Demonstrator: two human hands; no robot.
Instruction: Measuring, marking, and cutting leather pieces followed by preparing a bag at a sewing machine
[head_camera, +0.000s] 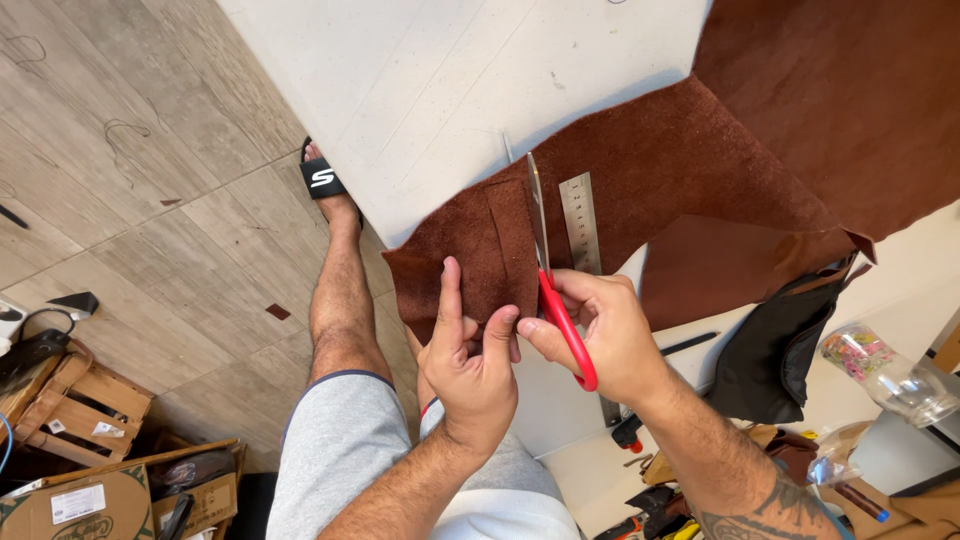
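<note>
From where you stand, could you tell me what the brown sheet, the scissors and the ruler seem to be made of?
Brown sheet: probably suede leather, with a matte, fuzzy nap and raw uneven edges.
Scissors: bright metal blades with glossy red handles, likely plastic, held in the right hand.
Ruler: looks like brushed steel, grey with engraved marks.
The left hand pinches the sheet's edge.

A white flat-topped work table (440, 90) carries a large reddish-brown suede leather hide (700, 170), which spreads from the centre toward two o'clock. A steel ruler (580, 222) lies on the hide near centre, and a folded black leather piece (770, 350) rests at four o'clock.
</note>
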